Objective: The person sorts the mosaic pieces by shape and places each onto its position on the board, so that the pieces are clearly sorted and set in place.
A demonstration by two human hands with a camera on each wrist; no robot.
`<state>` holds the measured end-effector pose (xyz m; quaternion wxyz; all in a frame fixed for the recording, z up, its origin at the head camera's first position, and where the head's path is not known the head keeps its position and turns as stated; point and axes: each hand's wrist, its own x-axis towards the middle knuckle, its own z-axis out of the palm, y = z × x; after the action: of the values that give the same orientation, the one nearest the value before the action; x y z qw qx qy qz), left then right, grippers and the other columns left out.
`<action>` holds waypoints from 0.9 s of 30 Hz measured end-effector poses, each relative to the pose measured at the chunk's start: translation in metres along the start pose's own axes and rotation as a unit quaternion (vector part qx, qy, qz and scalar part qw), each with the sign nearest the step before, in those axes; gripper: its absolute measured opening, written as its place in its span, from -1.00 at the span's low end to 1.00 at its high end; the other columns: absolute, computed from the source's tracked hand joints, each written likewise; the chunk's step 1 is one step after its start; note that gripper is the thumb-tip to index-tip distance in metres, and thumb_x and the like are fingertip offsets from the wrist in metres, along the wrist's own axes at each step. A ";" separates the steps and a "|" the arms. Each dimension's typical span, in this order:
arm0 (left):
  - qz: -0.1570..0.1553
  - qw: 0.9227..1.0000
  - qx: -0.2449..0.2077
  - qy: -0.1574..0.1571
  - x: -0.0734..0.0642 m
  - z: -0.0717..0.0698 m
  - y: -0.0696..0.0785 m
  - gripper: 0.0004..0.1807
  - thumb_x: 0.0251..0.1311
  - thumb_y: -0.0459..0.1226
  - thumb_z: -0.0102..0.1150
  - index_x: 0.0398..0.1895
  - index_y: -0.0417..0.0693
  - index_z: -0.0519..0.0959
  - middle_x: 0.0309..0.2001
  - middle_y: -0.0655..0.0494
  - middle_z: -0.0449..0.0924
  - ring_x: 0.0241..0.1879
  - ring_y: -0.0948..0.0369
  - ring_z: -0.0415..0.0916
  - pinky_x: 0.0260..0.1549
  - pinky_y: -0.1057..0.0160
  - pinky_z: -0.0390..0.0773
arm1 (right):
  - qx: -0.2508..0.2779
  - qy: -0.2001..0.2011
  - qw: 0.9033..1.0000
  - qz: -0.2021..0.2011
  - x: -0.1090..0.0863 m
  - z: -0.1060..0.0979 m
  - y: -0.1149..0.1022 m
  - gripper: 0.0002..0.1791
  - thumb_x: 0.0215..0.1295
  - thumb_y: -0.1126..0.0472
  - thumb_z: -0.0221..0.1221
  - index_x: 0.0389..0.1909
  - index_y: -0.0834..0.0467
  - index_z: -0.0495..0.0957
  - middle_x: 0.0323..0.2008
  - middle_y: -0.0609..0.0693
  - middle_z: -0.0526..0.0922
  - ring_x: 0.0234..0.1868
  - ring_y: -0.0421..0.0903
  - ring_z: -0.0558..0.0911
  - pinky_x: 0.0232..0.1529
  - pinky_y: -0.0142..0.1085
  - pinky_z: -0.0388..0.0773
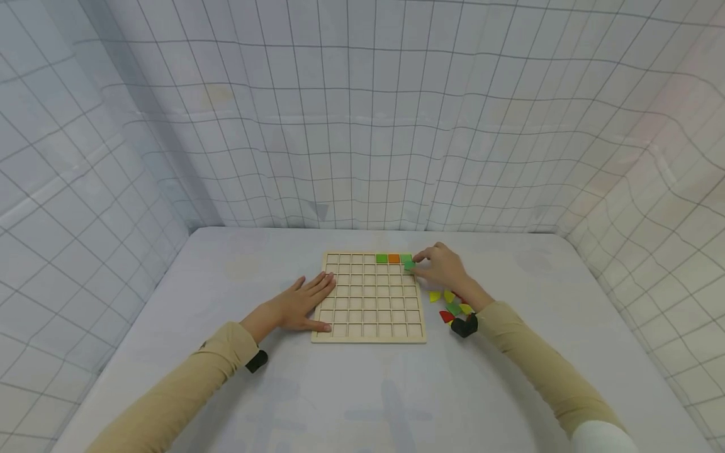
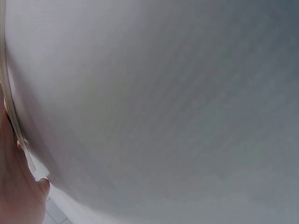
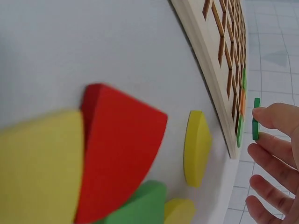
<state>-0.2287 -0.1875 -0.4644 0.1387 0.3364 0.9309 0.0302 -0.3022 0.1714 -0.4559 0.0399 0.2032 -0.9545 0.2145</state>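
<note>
Between thumb and finger, my right hand [image 1: 443,267] pinches a green square tile [image 3: 256,119], held over the upper right corner of a wooden grid board [image 1: 368,340]. My left hand [image 1: 299,304] lies with fingers spread across the board's left edge. Along the top row, a light green tile [image 1: 406,257] sits in the corner cell, with an orange tile [image 1: 394,258] and another green tile [image 1: 382,258] to its left. The left wrist view catches only part of the left hand [image 2: 21,196] at the board's edge [image 2: 9,84].
Loose pieces lie on the white table right of the board, under the right forearm: a red quarter-round piece [image 3: 126,144], a green piece [image 3: 138,205] and several yellow ones [image 3: 197,149]. Black wrist devices [image 1: 464,326] hang at both wrists. White grid-lined walls enclose the table.
</note>
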 end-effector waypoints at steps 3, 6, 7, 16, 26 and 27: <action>0.003 1.000 0.000 0.001 0.000 0.000 0.000 0.14 0.15 0.36 -0.03 0.55 -0.11 -0.22 0.56 -0.07 -0.34 0.55 -0.03 -0.35 0.41 -0.25 -0.17 | 0.000 -0.002 1.000 -0.006 0.005 0.001 -0.006 -0.66 0.13 -0.04 0.35 -0.17 0.09 0.73 -0.21 0.00 0.68 -0.15 -0.07 0.51 -0.25 -0.19 0.54; 0.003 1.000 0.000 0.003 0.000 0.001 -0.001 0.14 0.15 0.36 -0.03 0.55 -0.11 -0.22 0.56 -0.07 -0.34 0.55 -0.02 -0.35 0.41 -0.25 -0.17 | -0.001 -0.003 1.000 -0.015 0.011 0.002 -0.012 -0.66 0.12 -0.03 0.35 -0.16 0.10 0.73 -0.20 -0.01 0.70 -0.15 -0.07 0.51 -0.25 -0.19 0.54; 0.003 1.000 0.000 0.003 0.000 0.001 -0.001 0.14 0.15 0.37 -0.03 0.55 -0.11 -0.22 0.56 -0.07 -0.34 0.55 -0.02 -0.35 0.41 -0.25 -0.17 | -0.003 -0.003 1.000 -0.017 0.013 0.003 -0.014 -0.66 0.12 -0.03 0.36 -0.16 0.10 0.73 -0.20 -0.01 0.71 -0.15 -0.07 0.52 -0.24 -0.20 0.55; 0.008 1.000 -0.006 0.007 0.000 0.001 -0.001 0.13 0.15 0.37 -0.05 0.55 -0.11 -0.22 0.56 -0.07 -0.34 0.55 -0.03 -0.35 0.41 -0.26 -0.17 | -0.010 -0.016 0.999 -0.030 0.029 0.011 -0.031 -0.67 0.13 -0.02 0.35 -0.17 0.10 0.73 -0.24 -0.01 0.72 -0.16 -0.05 0.53 -0.32 -0.25 0.53; 0.006 1.000 -0.006 0.003 -0.001 0.000 -0.001 0.13 0.16 0.37 -0.06 0.55 -0.11 -0.24 0.56 -0.07 -0.36 0.55 -0.02 -0.38 0.41 -0.26 -0.18 | -0.013 -0.026 0.999 -0.029 0.042 0.020 -0.047 -0.67 0.14 -0.05 0.34 -0.16 0.06 0.73 -0.23 -0.02 0.71 -0.12 -0.04 0.55 -0.41 -0.33 0.51; 0.007 1.000 -0.007 0.004 -0.001 0.001 -0.002 0.14 0.16 0.37 -0.06 0.55 -0.11 -0.24 0.56 -0.07 -0.36 0.55 -0.03 -0.37 0.41 -0.26 -0.18 | -0.012 -0.028 0.999 -0.028 0.043 0.020 -0.048 -0.67 0.14 -0.04 0.34 -0.16 0.06 0.73 -0.22 -0.02 0.71 -0.11 -0.03 0.55 -0.40 -0.32 0.52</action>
<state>-0.2291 -0.1896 -0.4656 0.1373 0.3422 0.9287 0.0392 -0.3219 0.1069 -0.4481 0.0216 0.2355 -0.9517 0.1956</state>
